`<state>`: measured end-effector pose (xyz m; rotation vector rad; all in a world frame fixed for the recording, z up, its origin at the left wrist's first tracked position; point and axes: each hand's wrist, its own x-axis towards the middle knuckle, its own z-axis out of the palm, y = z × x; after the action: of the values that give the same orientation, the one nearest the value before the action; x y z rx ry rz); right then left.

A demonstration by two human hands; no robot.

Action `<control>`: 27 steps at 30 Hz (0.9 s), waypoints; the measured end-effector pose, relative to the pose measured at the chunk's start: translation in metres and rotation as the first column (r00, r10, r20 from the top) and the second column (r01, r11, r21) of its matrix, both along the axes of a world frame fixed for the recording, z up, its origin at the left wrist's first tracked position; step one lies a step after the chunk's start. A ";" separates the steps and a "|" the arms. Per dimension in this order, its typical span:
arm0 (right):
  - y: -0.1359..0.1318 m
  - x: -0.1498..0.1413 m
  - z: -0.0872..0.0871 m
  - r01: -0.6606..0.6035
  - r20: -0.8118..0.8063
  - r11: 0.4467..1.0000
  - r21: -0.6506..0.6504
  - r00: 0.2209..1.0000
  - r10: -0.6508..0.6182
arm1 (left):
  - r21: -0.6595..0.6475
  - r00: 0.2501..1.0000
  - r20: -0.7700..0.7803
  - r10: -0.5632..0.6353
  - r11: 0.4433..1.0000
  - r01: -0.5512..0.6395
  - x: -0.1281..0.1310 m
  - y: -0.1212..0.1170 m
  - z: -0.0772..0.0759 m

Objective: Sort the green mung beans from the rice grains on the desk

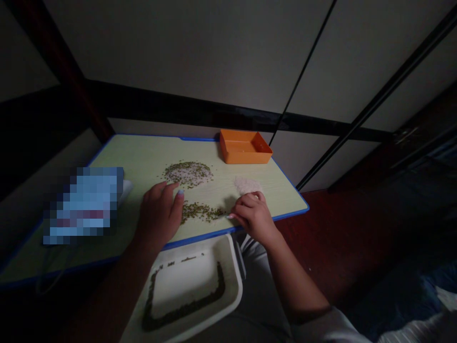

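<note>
My left hand (160,209) rests on the pale table, thumb and fingers apart and holding nothing, at the left end of a strip of small green beans (202,212). Beyond its fingertips lies a mixed pile of green beans and white grains (188,173). My right hand (254,215) is closed in a pinch at the strip's right end; a thin pale thing shows at its fingertips, too small to name. Just past those knuckles is a small heap of white grains (246,184), partly covered by the hand.
An orange open box (246,156) stands at the table's far right corner. Below the blue front edge (200,237) sits a white basin (233,286) with green beans along its inside edges. A blurred blue item (85,205) lies at left. Cabinet panels (200,52) rise behind.
</note>
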<state>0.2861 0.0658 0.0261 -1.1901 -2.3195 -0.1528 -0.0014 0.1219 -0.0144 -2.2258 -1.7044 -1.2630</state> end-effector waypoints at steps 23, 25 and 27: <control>0.023 -0.023 0.021 0.006 0.055 0.992 -0.122 0.998 0.000 | -0.068 1.000 0.028 0.001 0.998 0.001 0.002 -0.006 0.010; 0.013 -0.020 0.023 0.020 0.005 0.994 -0.109 1.000 -0.020 | -0.080 1.000 0.011 0.003 0.997 -0.002 0.003 -0.007 0.012; 0.000 -0.017 0.024 0.067 -0.079 0.993 -0.095 0.994 -0.075 | -0.090 1.000 -0.011 0.010 0.996 -0.011 0.004 -0.008 0.014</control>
<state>0.2687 0.0655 0.0501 -1.3001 -2.2348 -0.0209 0.0025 0.1141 -0.0008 -2.2648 -1.8008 -1.1933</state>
